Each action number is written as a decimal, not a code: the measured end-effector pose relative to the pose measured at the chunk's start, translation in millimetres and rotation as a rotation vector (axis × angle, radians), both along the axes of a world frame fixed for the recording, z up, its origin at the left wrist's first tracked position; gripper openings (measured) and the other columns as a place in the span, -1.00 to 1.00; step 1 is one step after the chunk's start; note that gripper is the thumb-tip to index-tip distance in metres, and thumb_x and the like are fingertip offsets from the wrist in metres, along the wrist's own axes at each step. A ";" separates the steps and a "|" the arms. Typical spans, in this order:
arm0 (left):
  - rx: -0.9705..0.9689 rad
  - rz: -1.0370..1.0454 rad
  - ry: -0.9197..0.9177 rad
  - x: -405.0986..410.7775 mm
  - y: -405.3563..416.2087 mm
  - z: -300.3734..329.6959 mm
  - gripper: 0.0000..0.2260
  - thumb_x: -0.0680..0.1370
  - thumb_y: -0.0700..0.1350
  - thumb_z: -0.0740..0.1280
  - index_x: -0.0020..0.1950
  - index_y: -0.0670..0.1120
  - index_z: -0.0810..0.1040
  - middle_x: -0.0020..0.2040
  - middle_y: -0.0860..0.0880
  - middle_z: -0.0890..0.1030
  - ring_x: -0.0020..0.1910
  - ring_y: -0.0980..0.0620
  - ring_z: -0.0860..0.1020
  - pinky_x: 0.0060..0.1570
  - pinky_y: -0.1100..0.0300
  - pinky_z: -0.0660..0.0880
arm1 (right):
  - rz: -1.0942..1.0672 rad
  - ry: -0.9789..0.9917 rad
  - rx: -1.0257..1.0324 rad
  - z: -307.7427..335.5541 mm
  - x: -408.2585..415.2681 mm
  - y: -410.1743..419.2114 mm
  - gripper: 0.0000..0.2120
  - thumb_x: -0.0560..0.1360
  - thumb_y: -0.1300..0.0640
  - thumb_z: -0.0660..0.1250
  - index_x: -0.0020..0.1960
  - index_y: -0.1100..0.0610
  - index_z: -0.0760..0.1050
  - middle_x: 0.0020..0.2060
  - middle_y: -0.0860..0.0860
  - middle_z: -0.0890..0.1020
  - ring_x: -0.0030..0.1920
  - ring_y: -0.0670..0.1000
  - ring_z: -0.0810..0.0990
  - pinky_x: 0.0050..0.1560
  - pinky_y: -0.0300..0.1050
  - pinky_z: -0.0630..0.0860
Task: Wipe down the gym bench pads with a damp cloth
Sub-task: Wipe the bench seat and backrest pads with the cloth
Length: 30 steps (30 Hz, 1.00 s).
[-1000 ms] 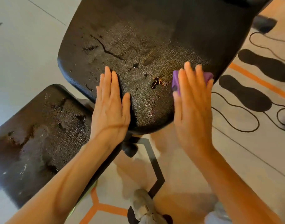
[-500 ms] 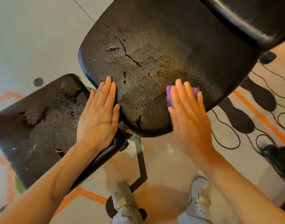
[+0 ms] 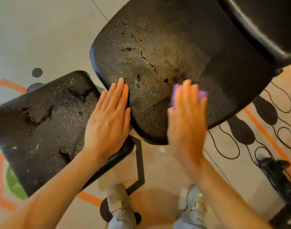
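A large black bench pad [image 3: 174, 55], cracked and worn, fills the upper middle. A smaller black seat pad [image 3: 42, 126] with torn patches lies at the lower left. My right hand [image 3: 187, 116] presses flat on a purple cloth [image 3: 202, 95] at the large pad's near edge; the hand is blurred and hides most of the cloth. My left hand [image 3: 108, 119] lies flat with fingers together across the gap between the two pads, fingertips on the large pad, holding nothing.
Another glossy black pad [image 3: 260, 27] crosses the top right corner. My two feet in grey shoes [image 3: 118, 205] stand on the floor below the pads. Black footprint shapes and looping lines [image 3: 240, 131] mark the floor at right. A dark shoe [image 3: 280, 176] sits far right.
The view has shifted down and left, so both pads sit lower right in frame. My right hand with the cloth has slid along the large pad's near edge and is now blurred.
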<state>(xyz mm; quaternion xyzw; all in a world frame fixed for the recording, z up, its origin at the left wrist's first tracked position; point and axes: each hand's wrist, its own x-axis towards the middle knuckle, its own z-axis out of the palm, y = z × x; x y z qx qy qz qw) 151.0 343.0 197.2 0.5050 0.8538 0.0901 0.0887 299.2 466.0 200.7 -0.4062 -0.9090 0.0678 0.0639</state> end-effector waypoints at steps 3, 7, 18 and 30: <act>0.006 -0.001 -0.003 -0.4 0.1 1.2 -0.50 0.68 -0.02 -0.02 0.61 -0.14 0.03 0.62 -0.09 0.02 0.61 0.01 -0.03 0.58 0.10 -0.08 | 0.482 -0.058 -0.020 -8.4 -3.2 -40.8 -0.54 0.64 0.15 0.09 0.51 0.23 0.17 0.51 0.15 0.19 0.54 0.12 0.08 0.51 0.13 0.11; 0.003 0.006 0.008 1.7 -0.5 1.4 -0.50 0.69 0.00 -0.04 0.61 -0.13 0.00 0.62 -0.08 0.00 0.60 0.01 -0.04 0.57 0.09 -0.10 | 0.205 -0.148 0.026 3.3 14.6 67.4 -0.54 0.65 0.16 0.00 0.53 0.22 0.10 0.52 0.16 0.18 0.53 0.14 0.10 0.50 0.19 0.11; 0.040 0.052 -0.050 -2.1 -2.0 2.8 -0.51 0.69 -0.07 0.04 0.61 -0.13 0.02 0.63 -0.07 0.00 0.61 0.01 -0.05 0.57 0.09 -0.13 | 0.401 -0.139 0.091 -2.9 -1.9 58.2 -0.52 0.63 0.15 0.04 0.52 0.22 0.12 0.51 0.15 0.20 0.52 0.15 0.15 0.49 0.16 0.10; -0.032 0.253 0.021 -26.8 -37.3 13.8 -0.46 0.66 0.03 0.00 0.59 -0.20 0.09 0.61 -0.14 0.06 0.60 -0.09 0.02 0.57 -0.02 -0.02 | 0.603 -0.201 0.040 -0.8 -31.9 46.4 -0.49 0.65 0.04 0.01 0.55 0.18 0.06 0.54 0.10 0.10 0.55 0.11 0.06 0.49 0.13 0.15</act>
